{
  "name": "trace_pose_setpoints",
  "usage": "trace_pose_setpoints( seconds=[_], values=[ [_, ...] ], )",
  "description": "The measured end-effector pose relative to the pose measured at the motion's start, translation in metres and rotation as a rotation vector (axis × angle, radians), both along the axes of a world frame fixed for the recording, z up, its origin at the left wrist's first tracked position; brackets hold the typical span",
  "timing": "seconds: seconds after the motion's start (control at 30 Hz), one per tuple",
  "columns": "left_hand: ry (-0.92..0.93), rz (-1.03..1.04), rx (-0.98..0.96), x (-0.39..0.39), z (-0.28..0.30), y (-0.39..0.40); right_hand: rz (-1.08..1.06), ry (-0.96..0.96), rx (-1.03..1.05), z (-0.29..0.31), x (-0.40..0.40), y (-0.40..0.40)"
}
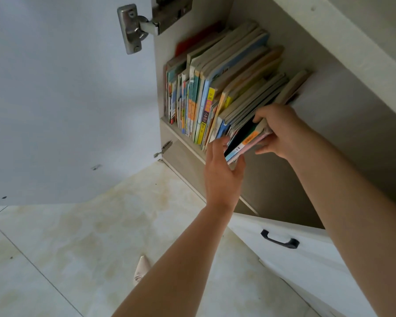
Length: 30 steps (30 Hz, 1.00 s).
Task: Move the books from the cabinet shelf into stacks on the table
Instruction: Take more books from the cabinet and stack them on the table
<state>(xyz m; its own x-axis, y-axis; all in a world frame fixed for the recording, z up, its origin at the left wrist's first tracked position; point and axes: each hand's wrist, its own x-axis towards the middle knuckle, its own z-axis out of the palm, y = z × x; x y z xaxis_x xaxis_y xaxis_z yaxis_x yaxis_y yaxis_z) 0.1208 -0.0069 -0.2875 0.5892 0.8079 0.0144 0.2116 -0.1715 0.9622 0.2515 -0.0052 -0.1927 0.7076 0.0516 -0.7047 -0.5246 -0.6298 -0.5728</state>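
Both your hands are closing on a leaning bundle of books [242, 140], left hand [222, 170] beneath, right hand [277, 131] over its spines, long edges running into the shelf [183, 139].

Non-task items in your view:

1. Cabinet door [62, 99]: pale, swung open at your left, filling the upper left of the view.
2. Upper hinge [142, 24]: metal, at the top of the door, screws showing.
3. Lower hinge [164, 148]: small, metal, near the door's bottom corner.
4. Floor [96, 236]: light tiles with yellowish marbling and thin grout lines.
5. Drawer front [306, 266]: white, low at your right.
6. Drawer handle [280, 239]: black, bar-shaped, mounted on that front.
7. Slipper toe [141, 268]: pale, on the tiles.
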Motion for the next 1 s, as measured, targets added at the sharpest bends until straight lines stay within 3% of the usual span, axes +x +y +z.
trace_pose_setpoints(
  seconds=[0.13,0.43,0.6,0.8,1.0],
  values=[
    [-0.024,0.019,0.071,0.0,-0.004,-0.006,0.016,-0.005,-0.083,0.006,0.0,-0.003],
    [-0.029,-0.05,0.123,0.008,-0.017,-0.012,0.048,0.01,-0.039,0.009,-0.007,-0.011],
    [0.058,0.061,0.301,0.014,-0.024,-0.008,0.018,0.026,-0.073,0.008,-0.004,-0.005],
    [-0.031,0.033,0.244,0.011,-0.023,-0.015,0.009,0.02,-0.087,0.008,-0.007,-0.004],
    [-0.078,0.069,0.005,0.012,-0.011,-0.022,-0.023,0.002,-0.064,0.006,-0.012,-0.008]
  ],
)
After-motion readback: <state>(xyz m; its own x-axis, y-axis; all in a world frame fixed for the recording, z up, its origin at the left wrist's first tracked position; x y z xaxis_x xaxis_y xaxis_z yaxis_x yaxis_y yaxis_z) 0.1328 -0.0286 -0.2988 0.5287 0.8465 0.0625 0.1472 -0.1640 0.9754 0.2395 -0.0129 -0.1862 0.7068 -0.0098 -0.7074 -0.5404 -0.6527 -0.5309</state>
